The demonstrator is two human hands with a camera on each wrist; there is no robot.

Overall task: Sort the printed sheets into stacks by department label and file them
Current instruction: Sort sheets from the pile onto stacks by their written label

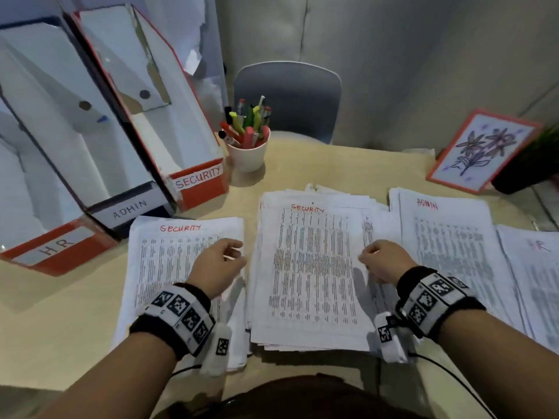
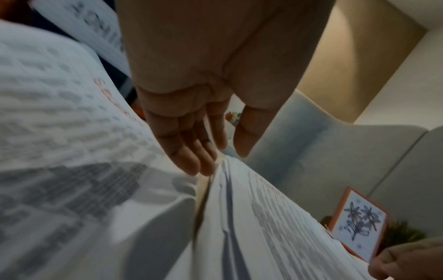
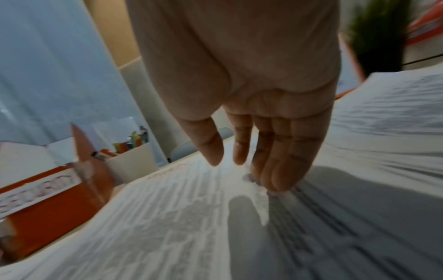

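My left hand [image 1: 216,267] hovers over the right edge of the Security stack [image 1: 169,267] at my left, fingers loosely extended and holding nothing; from the left wrist view its fingertips [image 2: 191,163] reach down near the gap between that stack and the big unsorted pile [image 1: 311,273] in the middle, whose top sheet is also marked Security in red. My right hand [image 1: 384,261] hangs over the right edge of that middle pile, fingers relaxed and pointing down, empty too, the tips [image 3: 278,178] just above or barely on the paper; I cannot tell which. To the right lie the Admin stack [image 1: 447,237] and, overlapping its near corner, the HR stack [image 1: 535,267]. At the far left of the table [image 1: 60,313] stand three file boxes labelled HR [image 1: 57,246], Admin [image 1: 130,208] and Security [image 1: 199,179], with a white cup of pens [image 1: 248,152] just beside the last.
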